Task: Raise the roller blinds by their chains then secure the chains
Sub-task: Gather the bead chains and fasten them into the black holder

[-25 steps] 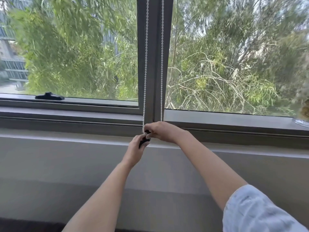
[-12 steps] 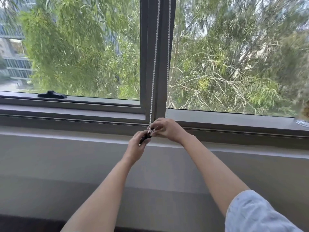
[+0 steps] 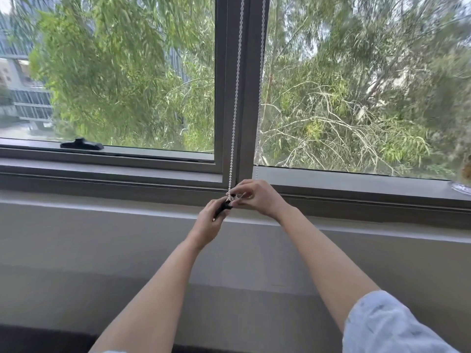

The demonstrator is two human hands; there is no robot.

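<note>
Pinching the white bead chain (image 3: 235, 98) at its lower end, the right hand (image 3: 257, 197) met the left hand (image 3: 209, 225), whose fingers (image 3: 216, 207) gripped a black clip (image 3: 223, 207) at seven o'clock of the window mullion (image 3: 251, 85).

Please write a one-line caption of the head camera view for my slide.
Both hands meet at the window sill: the left hand holds a black clip while the right hand pinches the bead chain.

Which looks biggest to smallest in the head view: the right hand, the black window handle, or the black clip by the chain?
1. Right hand, though it is nearer the camera.
2. Black window handle.
3. Black clip, partly hidden by the left hand, so its full size is unsure.
</note>
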